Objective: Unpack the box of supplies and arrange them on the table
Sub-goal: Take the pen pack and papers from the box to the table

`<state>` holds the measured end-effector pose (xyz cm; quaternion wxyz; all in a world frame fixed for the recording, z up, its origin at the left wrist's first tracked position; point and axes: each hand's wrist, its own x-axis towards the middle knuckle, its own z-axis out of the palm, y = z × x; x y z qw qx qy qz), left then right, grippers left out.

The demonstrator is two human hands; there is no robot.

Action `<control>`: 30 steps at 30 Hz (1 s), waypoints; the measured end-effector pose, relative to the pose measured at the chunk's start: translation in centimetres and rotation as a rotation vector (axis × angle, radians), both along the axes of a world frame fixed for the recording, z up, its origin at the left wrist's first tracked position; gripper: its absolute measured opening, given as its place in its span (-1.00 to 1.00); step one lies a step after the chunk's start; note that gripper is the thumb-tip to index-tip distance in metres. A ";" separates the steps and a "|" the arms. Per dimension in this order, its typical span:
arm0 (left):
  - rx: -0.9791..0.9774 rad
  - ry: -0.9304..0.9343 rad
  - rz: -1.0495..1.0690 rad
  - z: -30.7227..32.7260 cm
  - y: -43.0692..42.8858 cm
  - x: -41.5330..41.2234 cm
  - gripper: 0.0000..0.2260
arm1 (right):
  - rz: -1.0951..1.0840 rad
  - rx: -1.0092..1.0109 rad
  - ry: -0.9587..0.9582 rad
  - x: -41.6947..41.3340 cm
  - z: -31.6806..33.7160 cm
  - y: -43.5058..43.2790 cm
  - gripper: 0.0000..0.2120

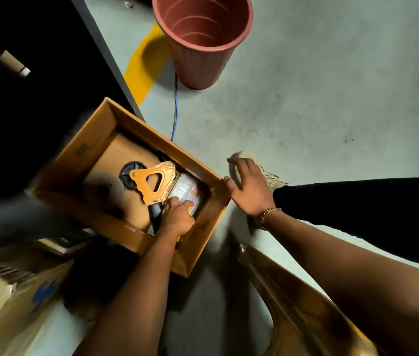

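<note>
The left hand reaches into the open cardboard box on the floor, its grip settling on a clear plastic packet; whether the fingers have closed cannot be told. The right hand, spread wide, steadies the box's corner. The packet should probably be lifted straight up, clear of the orange tape dispenser touching it and the tape roll nearby.

The open brown cardboard box is crowded on its near side by an orange metal tape dispenser and pale tape roll; its far corner floor lies bare.
</note>
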<state>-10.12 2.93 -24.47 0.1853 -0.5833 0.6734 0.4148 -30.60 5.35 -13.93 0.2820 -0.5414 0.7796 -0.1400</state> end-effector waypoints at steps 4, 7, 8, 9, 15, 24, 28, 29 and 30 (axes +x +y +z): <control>-0.055 -0.055 -0.067 -0.1 0.2 -0.6 -0.57 | -0.017 0.021 -0.031 -0.1 -0.5 -0.1 -0.56; -0.057 -0.038 -0.045 -0.1 0.4 -0.7 -0.59 | -0.024 0.019 -0.043 -0.2 -0.6 0.0 -0.56; -0.041 -0.019 -0.031 -0.2 0.5 -0.7 -0.58 | -0.025 0.019 -0.045 -0.3 -0.6 0.0 -0.56; -0.027 -0.006 -0.030 -0.2 0.5 -0.6 -0.56 | -0.025 0.018 -0.046 -0.3 -0.5 0.0 -0.56; -0.067 0.043 -0.060 0.7 0.3 -0.4 -0.55 | -0.016 -0.002 -0.055 -0.5 -0.2 -0.1 -0.57; -0.004 0.248 0.220 7.5 -2.0 2.2 -0.55 | -0.003 -0.084 -0.111 1.2 3.8 -0.5 -0.59; -0.007 0.359 0.291 14.9 -1.7 4.4 -0.60 | -0.008 -0.116 -0.223 3.5 8.1 0.1 -0.66; -0.022 0.370 0.304 16.9 -1.4 4.8 -0.59 | -0.016 -0.121 -0.267 4.1 9.3 0.4 -0.70; -0.048 0.375 0.316 19.0 -1.1 5.2 -0.57 | -0.022 -0.133 -0.313 4.8 10.6 0.8 -0.74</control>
